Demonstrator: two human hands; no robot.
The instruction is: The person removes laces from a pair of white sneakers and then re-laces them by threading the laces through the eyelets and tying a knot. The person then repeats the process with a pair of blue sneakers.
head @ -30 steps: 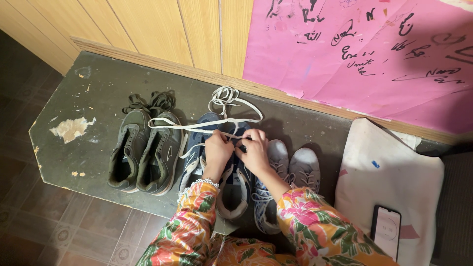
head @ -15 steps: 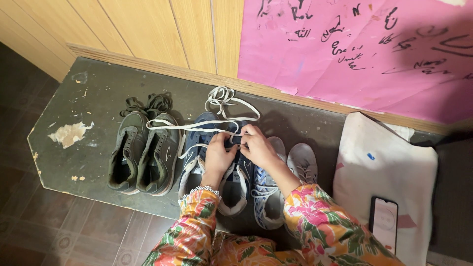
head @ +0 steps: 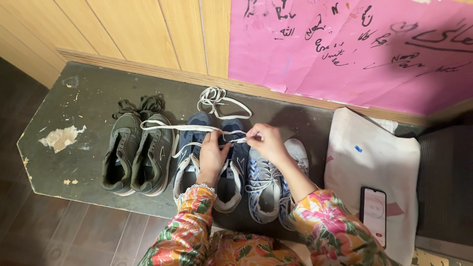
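A worn dark-green bench (head: 88, 98) with chipped paint stands against a wall of pale wood panelling (head: 148, 29), over a dark tiled floor (head: 59, 236).

At the left of the row sits a pair of olive-green trainers (head: 138, 152), toes to the wall, their dark laces bunched at the toe end. Next comes the pair of navy-blue trainers (head: 212, 162), white trim at the heels. A long flat white shoelace (head: 221, 101) runs across them: one length stretches leftward over the toe of the nearer olive shoe, and the rest lies looped in a loose heap on the bench just beyond the blue toes.

The left hand (head: 213, 153) rests on the tongue of the blue pair, fingers curled and pressed down, apparently steadying the shoe and trapping the lace. The right hand (head: 266, 142) pinches the lace end between thumb and fingertips just beside it, over the right-hand blue shoe. Both sleeves are of bright floral cloth.

The lace looks light, limp and flat, so it probably twists and slips easily; the stiff tip seems the best place to grip for threading. The shoe is soft-sided but holds its shape.

Further right, a grey pair of trainers (head: 266, 182) with patterned sides, then a white cloth bag (head: 374, 162) with a smartphone (head: 373, 216) lying on it, below a pink scribbled paper sheet (head: 345, 49).
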